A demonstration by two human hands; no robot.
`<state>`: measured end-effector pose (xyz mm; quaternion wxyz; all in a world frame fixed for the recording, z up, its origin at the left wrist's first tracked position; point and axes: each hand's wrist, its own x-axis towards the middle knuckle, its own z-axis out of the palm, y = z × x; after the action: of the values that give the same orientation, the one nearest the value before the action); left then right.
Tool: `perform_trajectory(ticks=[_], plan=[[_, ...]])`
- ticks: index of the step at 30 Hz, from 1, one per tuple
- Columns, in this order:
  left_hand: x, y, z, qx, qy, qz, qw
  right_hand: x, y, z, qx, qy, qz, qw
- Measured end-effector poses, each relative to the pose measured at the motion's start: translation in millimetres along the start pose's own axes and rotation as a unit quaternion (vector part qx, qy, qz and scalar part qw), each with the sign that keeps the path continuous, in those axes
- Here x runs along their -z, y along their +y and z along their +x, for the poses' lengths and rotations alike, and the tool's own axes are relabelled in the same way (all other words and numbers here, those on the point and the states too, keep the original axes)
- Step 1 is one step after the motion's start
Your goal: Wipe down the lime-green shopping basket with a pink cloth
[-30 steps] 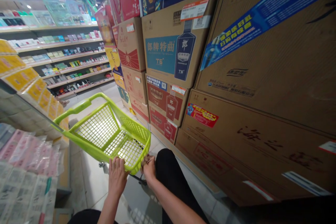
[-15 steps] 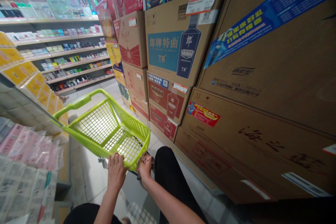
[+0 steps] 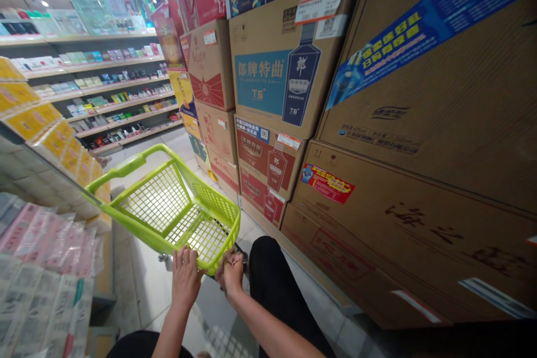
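Note:
A lime-green shopping cart [image 3: 145,236] with a lattice basket stands on the floor in front of me, its handle toward the far left. My left hand [image 3: 186,271] lies over the near rim of the basket, fingers curled on the edge. At the near right corner, my right hand [image 3: 233,275] is closed on a brownish crumpled cloth [image 3: 221,274], pressed against the cart's outer edge. Much of the cloth is hidden by the fingers. No goods show inside the basket.
Stacked cardboard cartons [image 3: 268,84] wall off the right side. To the left are yellow packs [image 3: 46,123] and pink plastic packets [image 3: 54,235] on a low display. Shelves of small boxes [image 3: 100,78] stand at the back. My bent knee [image 3: 268,268] is beside the cart.
My right hand with the cloth has shifted slightly left and down at the cart's corner. The left hand stays on the rim, and the cart has hardly moved.

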<state>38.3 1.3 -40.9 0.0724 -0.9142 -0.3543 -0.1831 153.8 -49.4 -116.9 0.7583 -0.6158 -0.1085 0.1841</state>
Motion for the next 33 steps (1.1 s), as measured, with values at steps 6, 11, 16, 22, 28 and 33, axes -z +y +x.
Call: perform_trajectory(ticks=[6,11,16,22,28,33], plan=[[-1,0,1,-0.004,-0.006,-0.017,1.0,3,-4,0,-0.001,0.028,-0.021,0.999],[-4,0,1,0.004,0.0,-0.028,1.0,6,3,-10,-0.053,0.01,-0.016,0.998],[-2,2,1,0.012,-0.008,-0.038,0.999,3,-16,-10,0.0,0.011,0.002,1.0],[-1,4,2,0.025,-0.018,-0.045,0.999,7,-7,-16,-0.019,0.005,-0.03,0.999],[2,5,4,0.027,-0.02,-0.044,0.998,7,-21,-21,0.02,-0.017,-0.034,0.999],[0,6,3,0.023,-0.024,-0.022,0.999,14,-5,-25,0.032,-0.033,-0.083,0.995]])
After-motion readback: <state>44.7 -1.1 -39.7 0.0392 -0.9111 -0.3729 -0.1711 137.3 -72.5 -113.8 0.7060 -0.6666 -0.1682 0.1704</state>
